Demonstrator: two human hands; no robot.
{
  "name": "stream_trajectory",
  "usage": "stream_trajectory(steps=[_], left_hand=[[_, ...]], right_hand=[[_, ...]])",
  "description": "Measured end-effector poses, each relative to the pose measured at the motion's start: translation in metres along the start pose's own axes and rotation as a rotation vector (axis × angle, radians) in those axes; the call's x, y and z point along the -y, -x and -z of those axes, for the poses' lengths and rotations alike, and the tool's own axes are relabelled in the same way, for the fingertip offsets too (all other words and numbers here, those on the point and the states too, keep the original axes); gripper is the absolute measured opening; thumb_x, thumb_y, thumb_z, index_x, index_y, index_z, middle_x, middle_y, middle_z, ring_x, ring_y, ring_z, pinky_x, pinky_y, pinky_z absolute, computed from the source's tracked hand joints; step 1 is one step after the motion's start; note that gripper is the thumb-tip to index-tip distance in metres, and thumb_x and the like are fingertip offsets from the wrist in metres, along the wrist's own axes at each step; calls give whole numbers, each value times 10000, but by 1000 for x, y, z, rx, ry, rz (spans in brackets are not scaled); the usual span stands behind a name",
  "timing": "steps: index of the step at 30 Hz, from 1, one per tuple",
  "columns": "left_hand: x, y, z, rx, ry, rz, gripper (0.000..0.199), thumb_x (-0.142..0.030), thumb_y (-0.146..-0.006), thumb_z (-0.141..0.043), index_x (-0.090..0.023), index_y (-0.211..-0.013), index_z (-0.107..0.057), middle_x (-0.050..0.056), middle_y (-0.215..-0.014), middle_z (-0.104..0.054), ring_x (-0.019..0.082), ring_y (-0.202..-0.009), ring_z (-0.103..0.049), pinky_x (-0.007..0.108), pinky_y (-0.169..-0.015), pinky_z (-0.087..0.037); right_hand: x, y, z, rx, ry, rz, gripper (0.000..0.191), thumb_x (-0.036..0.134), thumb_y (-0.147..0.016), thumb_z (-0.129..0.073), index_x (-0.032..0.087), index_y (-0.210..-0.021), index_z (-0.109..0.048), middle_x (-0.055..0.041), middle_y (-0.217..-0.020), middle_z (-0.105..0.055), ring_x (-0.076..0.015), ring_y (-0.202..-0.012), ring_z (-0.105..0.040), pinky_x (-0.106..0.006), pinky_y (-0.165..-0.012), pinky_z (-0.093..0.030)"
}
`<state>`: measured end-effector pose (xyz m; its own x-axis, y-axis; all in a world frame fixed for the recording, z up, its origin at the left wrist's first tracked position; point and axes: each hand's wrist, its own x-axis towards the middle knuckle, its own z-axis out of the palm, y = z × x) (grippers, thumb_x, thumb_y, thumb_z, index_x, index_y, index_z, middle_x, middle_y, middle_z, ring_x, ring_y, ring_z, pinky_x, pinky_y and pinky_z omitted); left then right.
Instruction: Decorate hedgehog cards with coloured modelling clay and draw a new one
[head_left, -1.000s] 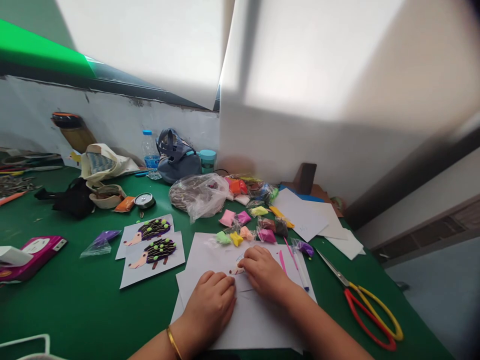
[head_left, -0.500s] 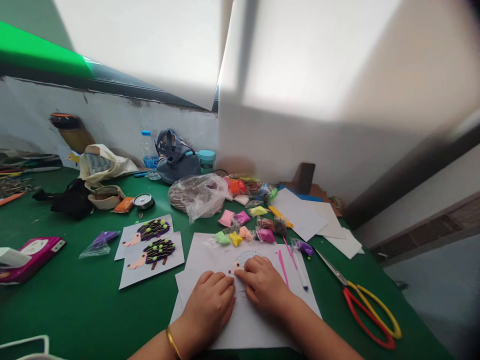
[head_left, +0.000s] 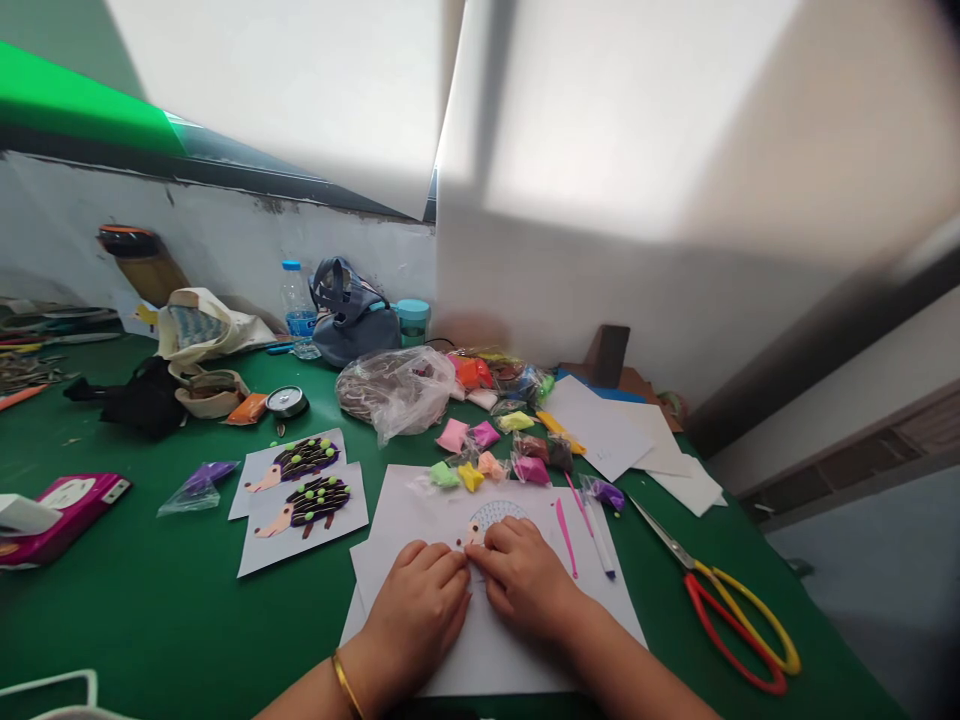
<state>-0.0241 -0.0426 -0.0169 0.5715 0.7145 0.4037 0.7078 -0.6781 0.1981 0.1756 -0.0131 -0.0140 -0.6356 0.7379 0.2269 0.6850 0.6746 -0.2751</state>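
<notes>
White paper sheets [head_left: 510, 655] lie on the green table, and the upper one bears a hedgehog drawing [head_left: 501, 513] with a peach clay face and small dark dots. My left hand [head_left: 420, 610] rests on the paper with curled fingers, its fingertips beside the face. Over the lower part of the drawing, my right hand [head_left: 525, 575] presses with its index fingertip close to my left fingers. Whatever lies between the fingertips is hidden. A pink clay tool [head_left: 565, 538] and a white pen [head_left: 600, 540] lie right of my right hand.
Colourful clay packets [head_left: 531, 470] lie beyond the paper. Large scissors [head_left: 701, 575] are at the right. Two hedgehog pictures [head_left: 259, 555], a purple packet [head_left: 206, 485] and a magenta pack [head_left: 67, 510] are at the left. Bags and bottles [head_left: 298, 310] stand by the wall.
My right hand has shifted very slightly, its index fingertip moving a little left and down along the face. My left hand stays in about the same place.
</notes>
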Motion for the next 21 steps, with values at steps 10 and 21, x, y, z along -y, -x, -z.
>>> stream_trajectory(steps=[10, 21], left_hand=[[-2, -1, 2, 5, -2, 0, 127, -150, -890, -532, -192, -941, -641, 48, -889, -659, 213, -864, -593, 389, -799, -433], [-1, -1, 1, 17, -13, 0, 116, -152, -884, -538, -188, -934, -637, 49, -882, -650, 215, -856, -589, 389, -797, -435]], right_hand=[[2, 6, -4, -57, -45, -38, 281, 124, -777, -564, 235, -1012, -670, -39, -894, -589, -206, -873, -485, -343, -774, -329], [7, -1, -6, 5, -4, -61, 286, 113, -777, -558, 216, -1031, -637, -42, -941, -592, -207, -897, -470, -336, -807, -331]])
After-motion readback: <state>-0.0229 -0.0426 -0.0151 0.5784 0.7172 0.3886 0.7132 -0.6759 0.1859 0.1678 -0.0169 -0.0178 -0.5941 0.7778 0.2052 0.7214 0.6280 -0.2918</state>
